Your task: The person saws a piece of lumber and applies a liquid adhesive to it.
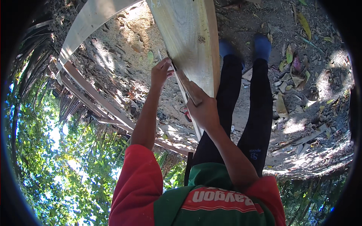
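Observation:
A broad pale wooden plank [190,41] reaches from the top of the head view toward my lap, narrowing as it comes nearer. Against its left edge lies a narrow brown wooden piece [187,84], dark at its far end; its exact kind does not show. My right hand [203,111] is closed round the near end of this piece. Farther off, my left hand [161,72] has its fingers pinched together at the plank's left edge, by the dark far end of the brown piece. What lies between those fingertips is hidden.
Curved wooden beams [92,19] stand to the left, with long timbers [96,94] below them. A small red and black object [185,113] lies beyond my right wrist. Dry leaves and wood shavings cover the ground [294,94]. My blue-covered feet [263,47] are right of the plank.

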Demonstrator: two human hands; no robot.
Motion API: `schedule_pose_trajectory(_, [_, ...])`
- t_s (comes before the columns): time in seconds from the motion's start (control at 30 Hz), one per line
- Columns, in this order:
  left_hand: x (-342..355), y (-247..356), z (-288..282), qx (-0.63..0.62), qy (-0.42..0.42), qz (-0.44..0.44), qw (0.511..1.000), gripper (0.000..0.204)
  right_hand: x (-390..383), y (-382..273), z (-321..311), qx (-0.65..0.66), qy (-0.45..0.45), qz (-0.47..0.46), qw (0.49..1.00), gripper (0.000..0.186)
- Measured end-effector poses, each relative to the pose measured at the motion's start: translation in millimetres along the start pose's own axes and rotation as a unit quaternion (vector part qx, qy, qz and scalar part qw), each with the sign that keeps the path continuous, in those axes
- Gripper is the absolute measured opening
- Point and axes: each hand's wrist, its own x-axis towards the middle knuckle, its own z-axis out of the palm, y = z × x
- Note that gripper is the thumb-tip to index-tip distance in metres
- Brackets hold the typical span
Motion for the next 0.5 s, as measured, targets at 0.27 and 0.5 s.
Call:
schedule_pose_trajectory(0.27, [-2.0, -4.1, -14.9, 0.021, 0.023, 0.009, 0.999, 0.048, -87.8, -24.4, -53.9, -0.011, -0.017, -0.016, 1.0, 0.061])
schedule_pose_trajectory(0.5, [-1.8, 3.1, -3.8, 0.013, 0.002, 0.008, 1.0, 0.047, -4.6, 15.5, -0.5, 0.001, -0.011, 0.017, 1.0, 0.059])
